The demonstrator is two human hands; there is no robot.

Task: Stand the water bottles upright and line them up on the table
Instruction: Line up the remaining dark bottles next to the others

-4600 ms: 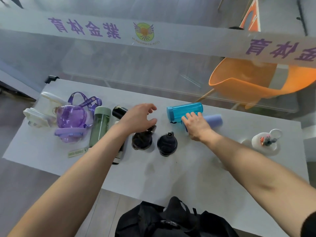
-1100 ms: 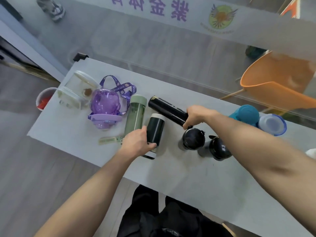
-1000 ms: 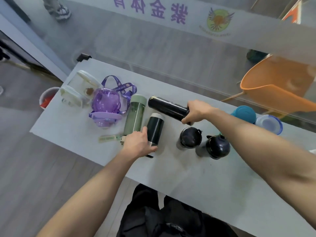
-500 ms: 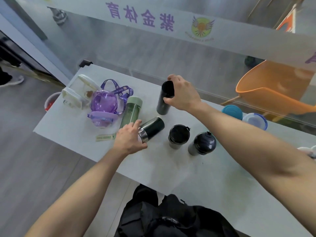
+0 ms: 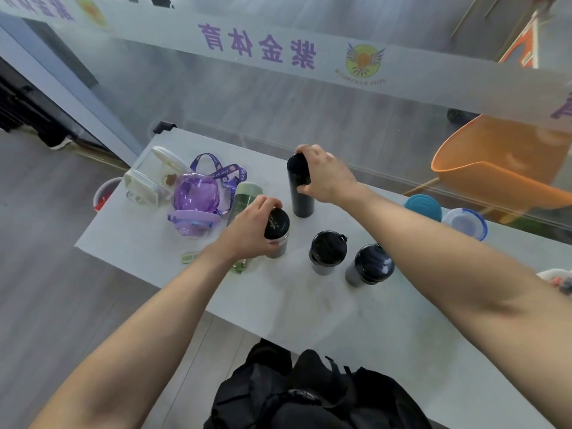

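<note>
A tall black flask (image 5: pixel 299 193) stands upright near the middle of the white table (image 5: pixel 309 311), and my right hand (image 5: pixel 325 178) grips its top. My left hand (image 5: pixel 250 230) holds a short black-capped steel bottle (image 5: pixel 277 232), upright just in front and left of the flask. Two dark shaker bottles (image 5: pixel 327 252) (image 5: pixel 370 264) stand upright to the right. A teal bottle (image 5: pixel 423 207) and a blue-rimmed clear bottle (image 5: pixel 464 222) stand behind my right forearm. On its side lies a green bottle (image 5: pixel 244 199), partly hidden by my left hand. A purple jug (image 5: pixel 195 202) and a clear cream-lidded bottle (image 5: pixel 154 178) lie further left.
A glass wall with a frosted band runs along the table's far edge, an orange chair (image 5: pixel 501 168) behind it. A black backpack (image 5: pixel 309 394) sits below the near table edge. A small white item (image 5: pixel 557 280) rests at the right edge. A red-and-white bucket (image 5: pixel 103 193) stands on the floor left.
My left hand has tipped the short steel bottle from lying to upright. My right hand has stood the tall black flask up and still grips its top.
</note>
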